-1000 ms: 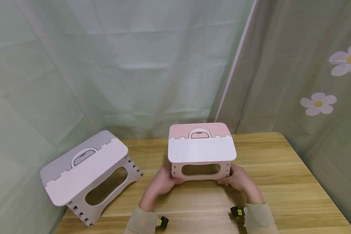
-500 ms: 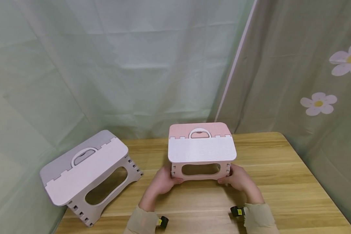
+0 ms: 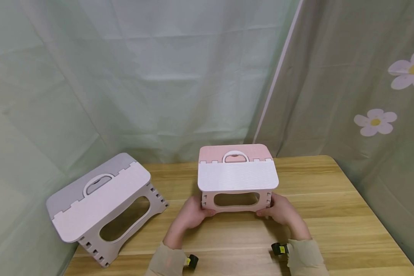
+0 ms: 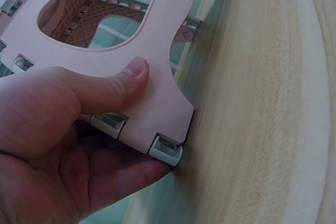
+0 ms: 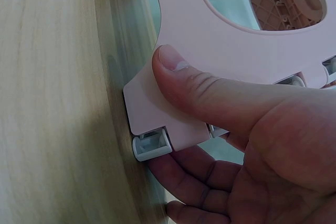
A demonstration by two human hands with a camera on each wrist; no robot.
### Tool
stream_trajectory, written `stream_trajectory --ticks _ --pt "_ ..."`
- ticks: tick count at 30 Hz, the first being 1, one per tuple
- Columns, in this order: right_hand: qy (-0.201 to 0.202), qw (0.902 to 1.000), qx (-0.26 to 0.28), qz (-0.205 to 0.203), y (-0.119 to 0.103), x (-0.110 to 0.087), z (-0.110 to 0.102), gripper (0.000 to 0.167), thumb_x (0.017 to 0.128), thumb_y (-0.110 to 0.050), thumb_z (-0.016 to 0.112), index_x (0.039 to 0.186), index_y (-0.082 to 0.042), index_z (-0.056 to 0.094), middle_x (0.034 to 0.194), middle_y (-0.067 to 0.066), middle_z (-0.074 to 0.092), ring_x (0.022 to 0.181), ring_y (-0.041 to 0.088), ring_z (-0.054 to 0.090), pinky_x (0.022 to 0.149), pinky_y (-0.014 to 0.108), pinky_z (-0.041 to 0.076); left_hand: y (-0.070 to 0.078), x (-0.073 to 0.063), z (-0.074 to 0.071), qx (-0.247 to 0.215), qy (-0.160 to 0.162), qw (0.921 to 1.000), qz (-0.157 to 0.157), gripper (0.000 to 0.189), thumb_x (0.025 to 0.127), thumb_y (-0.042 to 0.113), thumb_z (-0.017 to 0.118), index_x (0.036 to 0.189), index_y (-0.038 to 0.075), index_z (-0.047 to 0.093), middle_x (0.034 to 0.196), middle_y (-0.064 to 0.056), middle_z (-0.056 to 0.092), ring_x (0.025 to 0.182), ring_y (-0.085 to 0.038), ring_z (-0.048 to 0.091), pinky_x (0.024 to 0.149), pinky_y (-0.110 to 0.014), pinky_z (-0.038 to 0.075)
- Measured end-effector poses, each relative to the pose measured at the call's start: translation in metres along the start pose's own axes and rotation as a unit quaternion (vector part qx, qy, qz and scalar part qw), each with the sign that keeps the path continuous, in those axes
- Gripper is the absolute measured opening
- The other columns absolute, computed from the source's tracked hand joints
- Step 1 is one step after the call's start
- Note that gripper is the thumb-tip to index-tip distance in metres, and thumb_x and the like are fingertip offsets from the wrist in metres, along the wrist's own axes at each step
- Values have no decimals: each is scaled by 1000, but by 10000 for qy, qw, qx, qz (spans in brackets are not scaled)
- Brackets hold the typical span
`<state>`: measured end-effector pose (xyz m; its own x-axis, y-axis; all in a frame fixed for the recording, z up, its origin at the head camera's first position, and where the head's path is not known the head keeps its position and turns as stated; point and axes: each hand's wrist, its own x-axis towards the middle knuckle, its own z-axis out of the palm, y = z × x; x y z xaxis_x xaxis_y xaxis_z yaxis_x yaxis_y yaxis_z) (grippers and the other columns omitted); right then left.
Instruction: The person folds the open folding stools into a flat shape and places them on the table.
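pink-and-white rectangular plastic stool (image 3: 238,176): one, pinched thumb-to-fingers by left hand (image 3: 192,213) and right hand (image 3: 283,210); one grey-and-white rectangular plastic stool (image 3: 103,201) nearby.

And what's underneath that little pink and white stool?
Under the stool, through the holed front panel, you see wooden table and, in the left wrist view, lattice ribbing. The seat and panel hide the rest.

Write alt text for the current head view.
A person's left hand and right hand grip the sides of a pink-and-white folding stool on a wood-grain table. To its left, a gray-and-white folding stool stands at an angle. Pale fabric hangs behind, with yellow-centered flowers printed at the right.
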<state>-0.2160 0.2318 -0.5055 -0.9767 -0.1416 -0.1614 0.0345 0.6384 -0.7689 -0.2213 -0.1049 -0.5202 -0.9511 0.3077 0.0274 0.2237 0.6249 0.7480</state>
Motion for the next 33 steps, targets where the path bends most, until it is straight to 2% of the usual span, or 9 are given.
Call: stream_trajectory --ticks 5,13,24,33 --pt "-39 10000 54 5 -2 0 1 51 82 -18 95 124 -5 70 96 3 70 84 22 60 75 39 50 -1 -2 -2 15 -7 10000 -26 59 90 19 89 137 1 58 121 -10 68 101 -21 63 93 -47 54" --pt "-14 10000 -17 17 -2 4 2 55 81 -19 96 127 -5 70 103 4 71 89 24 61 81 42 51 -1 -1 -4 155 47 9998 145 54 90 19 89 132 0 61 116 -10 70 97 -20 63 88 -45 55" --pt "21 10000 -81 -23 -3 4 0 56 80 -20 96 128 -5 70 106 5 72 90 24 61 82 43 52 -2 0 -2 95 93 9998 175 55 89 19 90 132 0 62 114 -9 70 95 -19 63 86 -43 55" --pt "63 9999 -148 -20 0 3 1 58 80 -21 97 129 -4 69 106 5 72 89 24 60 80 42 51 1 -2 -2 -57 54 9999 121 56 90 19 89 135 2 60 119 -9 70 100 -19 64 91 -45 55"
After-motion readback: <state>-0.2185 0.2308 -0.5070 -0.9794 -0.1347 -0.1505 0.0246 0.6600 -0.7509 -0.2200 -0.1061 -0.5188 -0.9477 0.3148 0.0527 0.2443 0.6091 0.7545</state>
